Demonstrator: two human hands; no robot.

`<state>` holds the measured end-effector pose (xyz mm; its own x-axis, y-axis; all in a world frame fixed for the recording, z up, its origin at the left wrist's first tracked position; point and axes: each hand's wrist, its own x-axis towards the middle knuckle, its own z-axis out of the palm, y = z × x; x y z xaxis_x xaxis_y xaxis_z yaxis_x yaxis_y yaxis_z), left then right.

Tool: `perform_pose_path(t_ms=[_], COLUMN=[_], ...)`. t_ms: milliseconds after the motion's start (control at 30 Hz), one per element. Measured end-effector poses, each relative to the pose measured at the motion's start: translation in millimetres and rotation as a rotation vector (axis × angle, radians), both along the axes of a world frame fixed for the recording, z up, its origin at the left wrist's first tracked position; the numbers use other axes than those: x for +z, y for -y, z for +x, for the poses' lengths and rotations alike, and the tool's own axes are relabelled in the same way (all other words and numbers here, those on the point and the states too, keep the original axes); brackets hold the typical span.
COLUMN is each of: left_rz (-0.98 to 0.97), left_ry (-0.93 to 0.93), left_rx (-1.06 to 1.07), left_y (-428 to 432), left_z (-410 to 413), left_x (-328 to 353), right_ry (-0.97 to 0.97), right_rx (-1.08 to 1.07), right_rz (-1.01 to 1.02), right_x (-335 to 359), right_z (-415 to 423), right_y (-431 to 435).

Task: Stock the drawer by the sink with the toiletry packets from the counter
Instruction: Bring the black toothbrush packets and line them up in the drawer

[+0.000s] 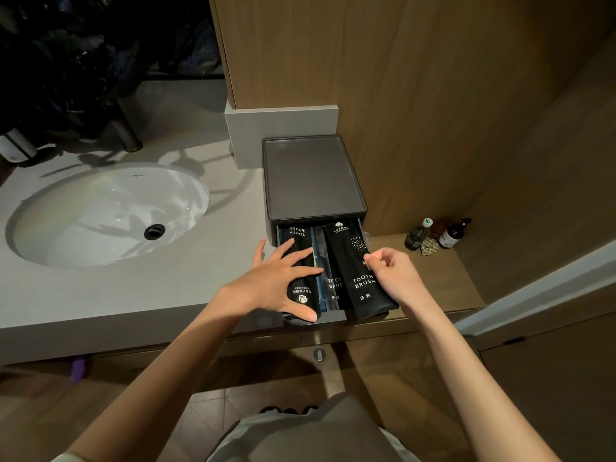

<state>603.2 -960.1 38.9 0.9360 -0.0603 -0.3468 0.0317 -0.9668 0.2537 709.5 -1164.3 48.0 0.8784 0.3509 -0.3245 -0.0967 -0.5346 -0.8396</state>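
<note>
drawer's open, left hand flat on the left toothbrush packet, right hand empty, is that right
Not quite: the right hand is not empty; it pinches the right toothbrush packet by its edge, as the head view shows. The drawer is open and the left hand lies flat on the left toothbrush packet.

A white oval sink with a black drain sits at nine o'clock, a dark faucet at ten. Two small bottles stand on a wooden ledge at three o'clock.
</note>
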Motion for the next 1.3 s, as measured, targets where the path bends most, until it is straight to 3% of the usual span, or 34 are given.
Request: perform_pose_path(t_ms=[367,800,1000,1300], left_rz=[0.029,0.340,0.103,0.078], left_ry=[0.044,0.013,0.337,0.359], left_rx=[0.040,-0.012,0.315,0.597], left_y=[-0.4,8.5,23.6,48.8], left_z=[10.4,20.7,29.1,42.3], left_x=[-12.5,-4.0,-9.7,-28.4], right_ry=[0.068,0.082,0.071,0.185], right_rx=[-0.066,-0.045,0.074,-0.032], right_rz=[0.014,0.023,0.075,0.231], right_x=[-4.7,-10.6,9.5,6.7], right_z=[0.0,0.7,-1.2,-4.1], right_y=[2.5,15.3,43.6,54.3])
